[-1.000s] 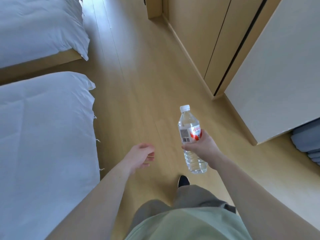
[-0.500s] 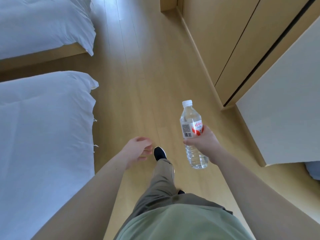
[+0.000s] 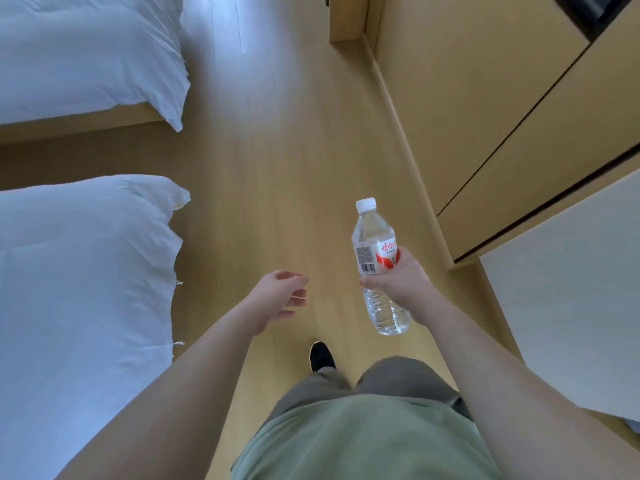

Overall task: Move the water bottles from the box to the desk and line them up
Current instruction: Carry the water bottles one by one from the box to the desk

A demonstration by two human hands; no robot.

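Right hand [image 3: 403, 282] grips bottle [image 3: 375, 251] over floor [image 3: 277, 168] between bed [image 3: 79, 271] and cabinets [image 3: 485, 116].

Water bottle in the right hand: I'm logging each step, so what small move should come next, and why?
Probably keep carrying it forward. The right hand grips the water bottle upright in mid-air over the wooden floor, the left hand holds nothing, and no box or row of bottles is in view.

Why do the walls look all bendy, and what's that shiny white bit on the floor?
Head view: the wide-angle lens bows straight edges, so the wooden cabinets lean and splay. Head view: daylight glares pale off the floor near the top. Head view: the water bottle in the right hand looks sharp.
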